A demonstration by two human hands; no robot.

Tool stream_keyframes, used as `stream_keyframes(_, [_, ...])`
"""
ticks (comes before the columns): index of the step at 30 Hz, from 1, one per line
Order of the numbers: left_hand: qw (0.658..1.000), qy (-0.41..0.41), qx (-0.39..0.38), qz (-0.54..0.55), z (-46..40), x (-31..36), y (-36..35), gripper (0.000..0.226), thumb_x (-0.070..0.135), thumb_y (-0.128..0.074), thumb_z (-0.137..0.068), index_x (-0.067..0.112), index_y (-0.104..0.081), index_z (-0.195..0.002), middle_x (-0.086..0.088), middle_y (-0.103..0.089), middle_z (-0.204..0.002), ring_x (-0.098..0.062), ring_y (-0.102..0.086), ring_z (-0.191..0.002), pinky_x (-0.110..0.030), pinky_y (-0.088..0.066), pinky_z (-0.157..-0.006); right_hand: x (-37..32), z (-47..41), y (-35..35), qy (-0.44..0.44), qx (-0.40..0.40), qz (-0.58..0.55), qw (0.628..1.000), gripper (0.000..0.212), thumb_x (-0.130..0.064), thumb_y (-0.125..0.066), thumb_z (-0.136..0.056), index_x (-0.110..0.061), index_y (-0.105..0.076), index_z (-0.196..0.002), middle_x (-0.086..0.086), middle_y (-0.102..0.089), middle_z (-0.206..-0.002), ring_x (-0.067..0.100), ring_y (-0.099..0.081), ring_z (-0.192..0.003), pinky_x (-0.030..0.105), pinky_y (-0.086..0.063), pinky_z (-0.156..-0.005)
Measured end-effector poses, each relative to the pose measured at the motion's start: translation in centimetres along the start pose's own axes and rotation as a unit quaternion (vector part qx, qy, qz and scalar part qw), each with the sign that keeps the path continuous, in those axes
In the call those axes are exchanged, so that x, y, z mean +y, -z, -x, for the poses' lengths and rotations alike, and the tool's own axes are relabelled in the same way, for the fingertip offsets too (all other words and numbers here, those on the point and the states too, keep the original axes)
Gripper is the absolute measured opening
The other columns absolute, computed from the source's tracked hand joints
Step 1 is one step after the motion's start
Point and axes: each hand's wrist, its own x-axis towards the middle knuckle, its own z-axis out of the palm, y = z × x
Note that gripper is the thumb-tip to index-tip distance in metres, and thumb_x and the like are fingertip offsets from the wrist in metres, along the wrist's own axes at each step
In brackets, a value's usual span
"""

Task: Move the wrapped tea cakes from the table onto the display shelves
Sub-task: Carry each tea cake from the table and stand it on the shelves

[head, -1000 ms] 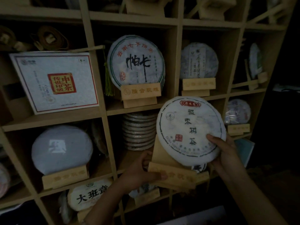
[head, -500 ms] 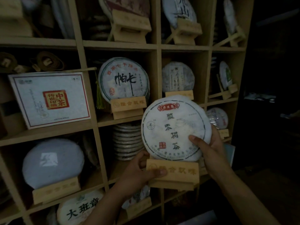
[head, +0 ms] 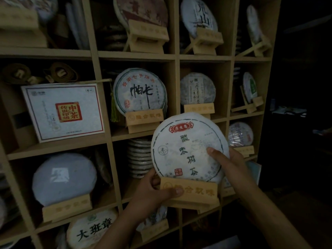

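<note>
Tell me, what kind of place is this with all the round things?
Probably a tea shop. Wooden shelves hold round wrapped tea cakes on little wooden stands, a stack of cakes sits behind, and two hands are setting another cake on its stand.

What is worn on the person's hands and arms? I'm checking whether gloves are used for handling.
Nothing shows. The left hand and right hand are bare, with no gloves, rings, watch or bracelet visible. Both forearms are bare too, with no sleeve in view up to the frame edge. The light is dim, so small details could be missed.
</note>
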Motion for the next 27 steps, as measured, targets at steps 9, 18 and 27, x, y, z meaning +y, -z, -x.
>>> stream_keyframes(9, [1.0,0.008,0.017,-0.01,0.2,-0.5,1.0,0.059,0.006,-0.088,-0.063,0.025,-0.062,-0.112,0.01,-0.078,-0.094,-0.008,-0.074,-0.083,-0.015,-0.057,-0.062,0.8,-0.8,-2.0,-0.008,0.07,0.01,0.997,0.037,-0.054,-0.064,-0.08,-0.029,-0.073,-0.105,-0.004,-0.076,-0.106,0.013,-0.072,-0.098,0.033,-0.058,-0.081])
stream_keyframes(18, [0.999,0.026,0.033,0.015,0.2,-2.3,2.7,0.076,0.027,-0.093,-0.049,0.023,-0.062,-0.118,0.002,-0.076,-0.108,-0.016,-0.072,-0.098,-0.021,-0.058,-0.073,3.1,-1.9,-3.7,-0.097,0.036,-0.007,0.995,0.023,-0.044,-0.065,-0.088,-0.028,-0.074,-0.101,-0.004,-0.078,-0.1,0.012,-0.074,-0.092,0.029,-0.059,-0.075])
stream_keyframes(27, [0.996,0.049,0.072,0.02,-0.3,-5.4,4.4,0.071,0.023,-0.088,-0.053,0.025,-0.061,-0.118,0.004,-0.076,-0.105,-0.016,-0.073,-0.096,-0.025,-0.059,-0.073,6.4,-3.1,-5.7,-0.106,0.014,-0.008,0.994,0.019,-0.04,-0.066,-0.087,-0.033,-0.073,-0.103,-0.009,-0.077,-0.102,0.012,-0.072,-0.096,0.034,-0.06,-0.083])
